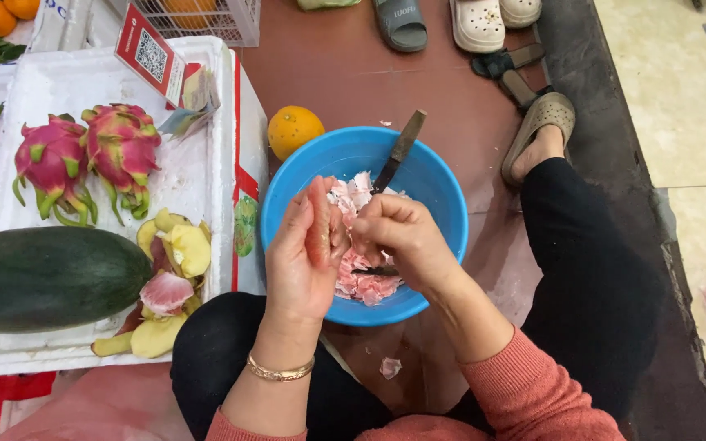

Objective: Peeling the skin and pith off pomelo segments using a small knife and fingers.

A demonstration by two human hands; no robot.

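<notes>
left hand (300, 257) cups a pink, peeled pomelo segment (318, 222) upright above the blue bowl (304, 175) | right hand (402, 237) pinches its pale membrane, fingers closed | bowl holds pink-white peel scraps (361, 282) and a knife (398, 153)

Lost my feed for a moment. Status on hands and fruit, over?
Left hand holds pink fruit segment; right hand picks at it. Both over blue bowl of pink scraps. Knife rests in bowl, clear of hands.

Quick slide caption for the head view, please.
Left hand holds a pink fruit segment while right hand peels it over a blue bowl.
</notes>
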